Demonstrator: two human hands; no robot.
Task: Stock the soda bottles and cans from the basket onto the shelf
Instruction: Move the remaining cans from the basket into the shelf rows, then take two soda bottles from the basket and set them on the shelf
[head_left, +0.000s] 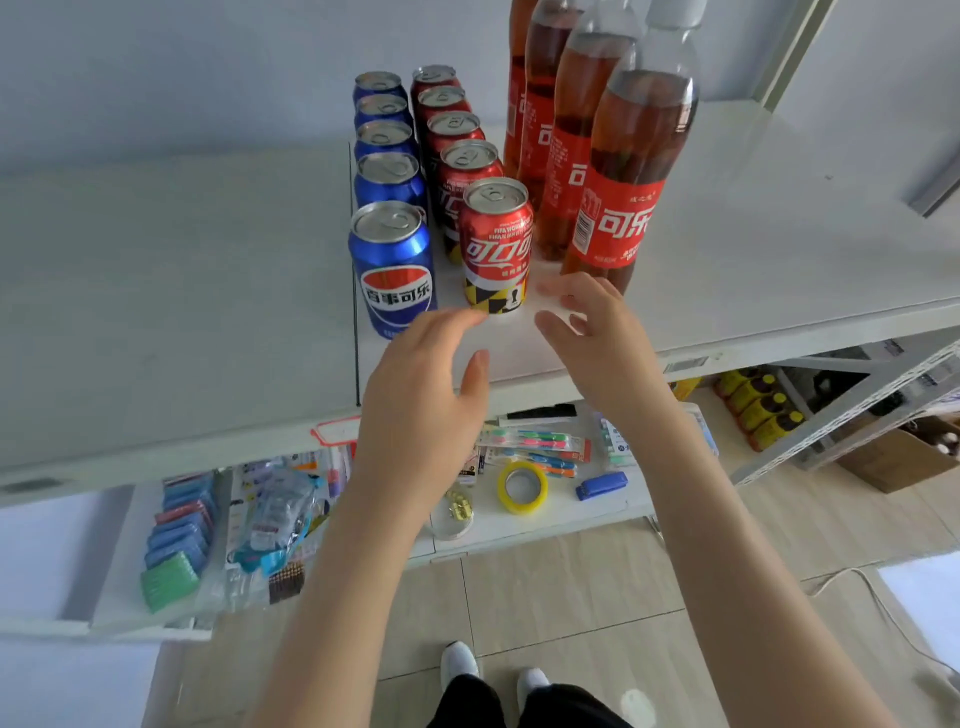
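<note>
The shelf across mid-frame is stocked w/ bottles upper right, then red cans and blue cans in rows. The front red can should be squared to its row, label fwd. Below it, the left hand and right hand are spread, grip wide, nothing held. No basket is seen; bottle tops are cut off.

Your one head view looks forward and steeply down, close over the shelf's front edge.
</note>
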